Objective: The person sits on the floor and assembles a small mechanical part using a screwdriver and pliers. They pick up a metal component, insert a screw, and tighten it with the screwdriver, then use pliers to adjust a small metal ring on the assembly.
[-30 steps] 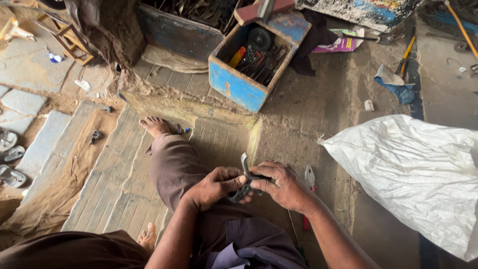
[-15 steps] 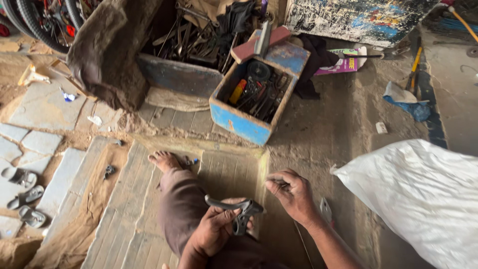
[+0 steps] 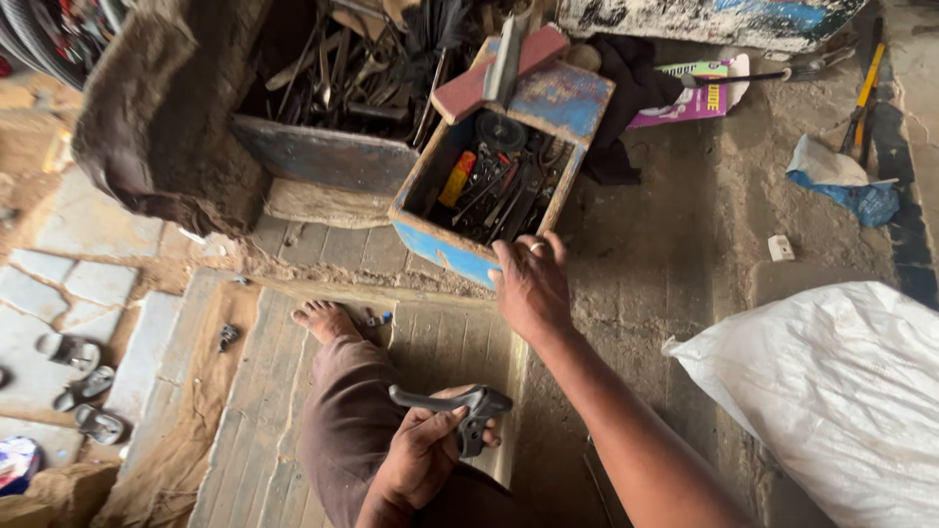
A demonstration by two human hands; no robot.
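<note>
One brake lever point(image 3: 452, 403), left hand point(image 3: 421, 460)

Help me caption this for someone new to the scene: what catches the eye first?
The right hand stretches over the near edge of a blue toolbox crammed with dark tools, centre frame. Below it, the left hand grips a grey brake lever above the lap. A big white sack fills the right side.

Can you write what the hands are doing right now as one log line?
left hand: holds grey brake lever | right hand: open, over blue toolbox
</note>
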